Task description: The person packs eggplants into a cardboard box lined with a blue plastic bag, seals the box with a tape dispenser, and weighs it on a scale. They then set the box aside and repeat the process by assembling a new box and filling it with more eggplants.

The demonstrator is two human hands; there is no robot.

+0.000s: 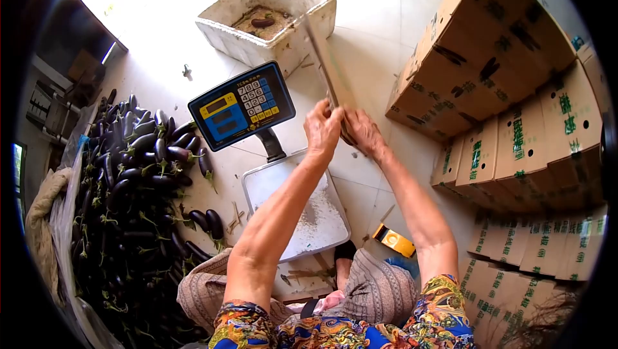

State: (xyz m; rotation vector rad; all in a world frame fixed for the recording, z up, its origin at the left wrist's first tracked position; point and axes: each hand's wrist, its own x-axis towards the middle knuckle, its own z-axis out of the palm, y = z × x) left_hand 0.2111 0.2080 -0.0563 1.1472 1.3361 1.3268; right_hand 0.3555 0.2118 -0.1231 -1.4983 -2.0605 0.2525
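Observation:
A flattened cardboard box [335, 69], tilted and seen nearly edge-on, is held out in front of me. My left hand [323, 131] pinches its near left edge. Beside it, my right hand [364, 133] grips the lower right part, and some of its fingers are hidden behind the cardboard. Below my forearms stands a weighing scale with a white platform [296, 220] dusted with pale crumbs. Its keypad display [242, 106] rises on a post to the left of my hands.
A large heap of eggplants [129, 188] covers the floor at left. Beyond the scale, a worn foam box [270, 21] holds an eggplant. Printed cartons [476, 53] are stacked at right. A yellow tape dispenser [394, 241] lies by my right forearm.

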